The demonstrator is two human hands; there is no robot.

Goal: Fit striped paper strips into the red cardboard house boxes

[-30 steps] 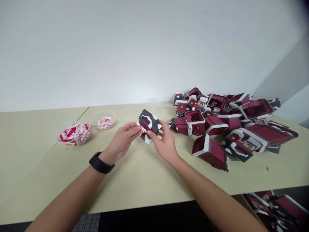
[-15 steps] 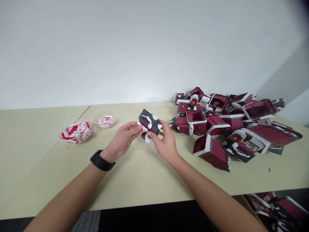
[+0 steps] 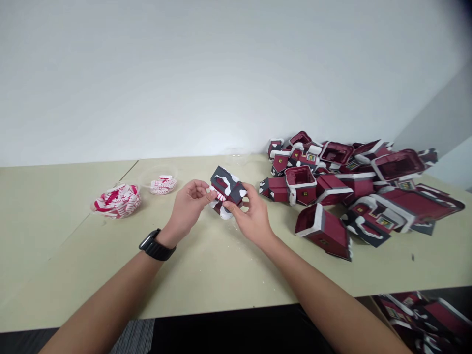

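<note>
My right hand [image 3: 250,209] grips a small model house [image 3: 229,184] with a dark grey roof, maroon walls and white snow-like trim, tilted above the table. Against its near left side lies a red-and-white striped piece [image 3: 218,193]. The fingers of my left hand [image 3: 193,204] pinch the outer end of that striped piece, touching the house's edge. A dark watch is on my left wrist. Further left, a clear bowl [image 3: 96,209] holds many similar striped pieces, and more striped pieces [image 3: 164,185] sit in a shallow clear dish behind it.
A large heap of maroon houses [image 3: 334,191] with white edges covers the table's right side, some showing hollow openings. Below the front right edge, a box holds more houses [image 3: 424,317]. A clear lid-like object [image 3: 236,156] lies near the wall. White specks dot the table [image 3: 206,280].
My left hand has turned slightly, its knuckles rising and the watch face coming into view. The striped piece shows more against the house, which stays in my right hand.
</note>
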